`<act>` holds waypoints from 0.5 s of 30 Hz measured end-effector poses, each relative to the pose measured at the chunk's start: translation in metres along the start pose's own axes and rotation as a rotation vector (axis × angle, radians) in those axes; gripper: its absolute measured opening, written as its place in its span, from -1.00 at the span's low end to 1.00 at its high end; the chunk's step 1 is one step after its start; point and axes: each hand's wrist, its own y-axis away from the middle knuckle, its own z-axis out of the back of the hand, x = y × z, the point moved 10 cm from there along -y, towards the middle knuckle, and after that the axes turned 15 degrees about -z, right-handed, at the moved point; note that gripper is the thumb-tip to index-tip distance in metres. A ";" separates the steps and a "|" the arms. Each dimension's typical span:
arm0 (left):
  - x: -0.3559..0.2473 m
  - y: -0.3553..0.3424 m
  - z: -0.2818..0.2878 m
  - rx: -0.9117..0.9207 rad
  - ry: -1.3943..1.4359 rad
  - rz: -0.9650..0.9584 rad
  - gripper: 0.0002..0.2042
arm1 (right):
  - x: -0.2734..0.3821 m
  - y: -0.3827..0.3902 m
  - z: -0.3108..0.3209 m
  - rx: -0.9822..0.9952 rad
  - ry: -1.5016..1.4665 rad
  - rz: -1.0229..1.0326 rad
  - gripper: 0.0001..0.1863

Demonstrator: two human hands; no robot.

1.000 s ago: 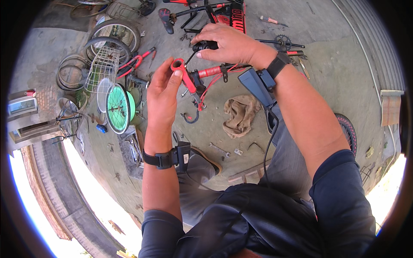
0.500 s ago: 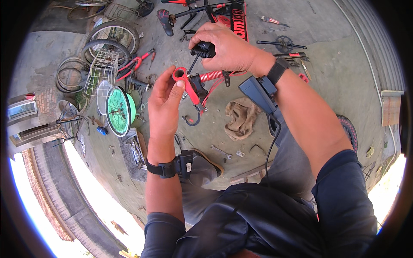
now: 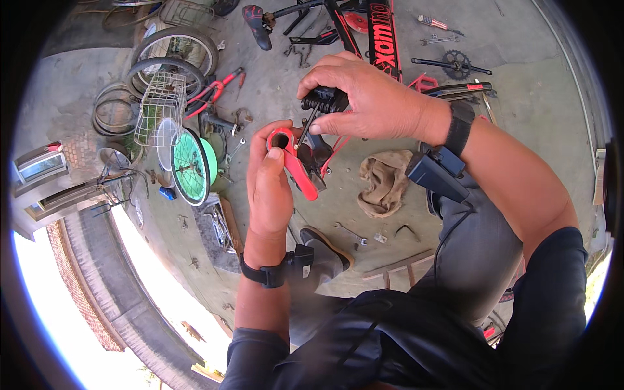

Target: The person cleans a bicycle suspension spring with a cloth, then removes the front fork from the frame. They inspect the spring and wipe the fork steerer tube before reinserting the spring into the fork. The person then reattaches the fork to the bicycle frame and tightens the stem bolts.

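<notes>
My left hand (image 3: pixel 270 185) grips a red bicycle stem (image 3: pixel 301 179), thumb laid on its ring-shaped end, whose round hole faces up. In my right hand (image 3: pixel 387 101) is a black folding hex key set (image 3: pixel 325 100), fingers wrapped over its body. One hex key is folded out and slants down to the side of the stem's ring. Its tip meets the stem near a small bolt; whether it sits in the bolt head I cannot tell. Dark parts behind the stem are partly hidden by my hands.
A black and red bicycle frame (image 3: pixel 383 39) lies beyond my right hand. At left are a wheel (image 3: pixel 190 166), a wire basket (image 3: pixel 159 110) and tyres. A brown cloth (image 3: pixel 383 185), a wrench (image 3: pixel 351 234) and a crankset (image 3: pixel 455 65) lie on the ground.
The whole view has shifted, so both hands sit farther right and a little lower in it. Both grips stay the same, and the hex key still touches the stem.
</notes>
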 end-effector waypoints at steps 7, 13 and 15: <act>0.006 -0.002 0.003 -0.072 0.012 0.006 -0.50 | 0.001 0.001 -0.001 0.034 0.017 -0.029 -0.54; 0.007 -0.003 0.001 -0.077 0.062 -0.031 -0.49 | 0.003 0.004 0.002 0.032 0.052 -0.114 -0.55; 0.006 -0.004 0.000 -0.066 0.068 -0.036 -0.48 | 0.004 0.006 0.004 0.018 0.103 -0.148 -0.57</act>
